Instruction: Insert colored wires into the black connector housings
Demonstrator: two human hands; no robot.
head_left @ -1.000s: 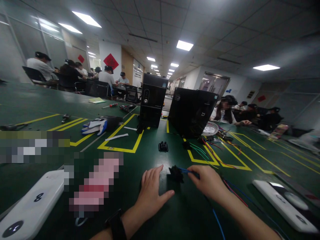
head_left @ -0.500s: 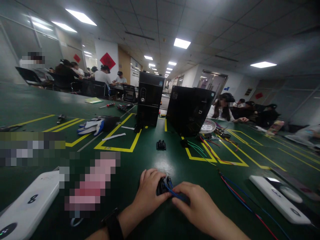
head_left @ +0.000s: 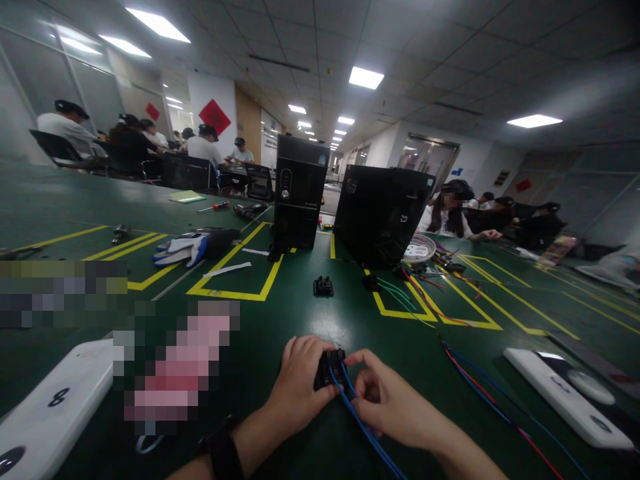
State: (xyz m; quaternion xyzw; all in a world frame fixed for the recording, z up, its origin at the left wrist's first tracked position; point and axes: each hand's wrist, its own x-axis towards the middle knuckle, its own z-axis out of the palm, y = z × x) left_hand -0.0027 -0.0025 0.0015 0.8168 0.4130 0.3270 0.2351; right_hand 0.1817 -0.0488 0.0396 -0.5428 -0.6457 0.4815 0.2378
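A small black connector block [head_left: 331, 368] is held down near the table by my left hand [head_left: 303, 377], whose fingers and thumb wrap its left side and hide part of it. Blue wires [head_left: 357, 421] run from the top of the block toward the front edge of view. My right hand [head_left: 383, 397] is at the block's right side. Its index fingertip reaches the block's upper edge, while the thumb and a curled finger close at the blue wires. Farther back on the table sits a similar black connector block [head_left: 323, 286].
Two black computer towers [head_left: 300, 193] stand behind the second block. Green wires [head_left: 397, 293] and red and blue wires [head_left: 480, 390] lie to the right, near a white device [head_left: 560, 393]. Gloves [head_left: 193, 250] and another white device [head_left: 60, 400] are at left. A person [head_left: 450, 210] sits at far right.
My right hand has shifted its fingers upward, with the index finger now at the block's edge. More of the blue wires shows below. My left hand keeps its hold.
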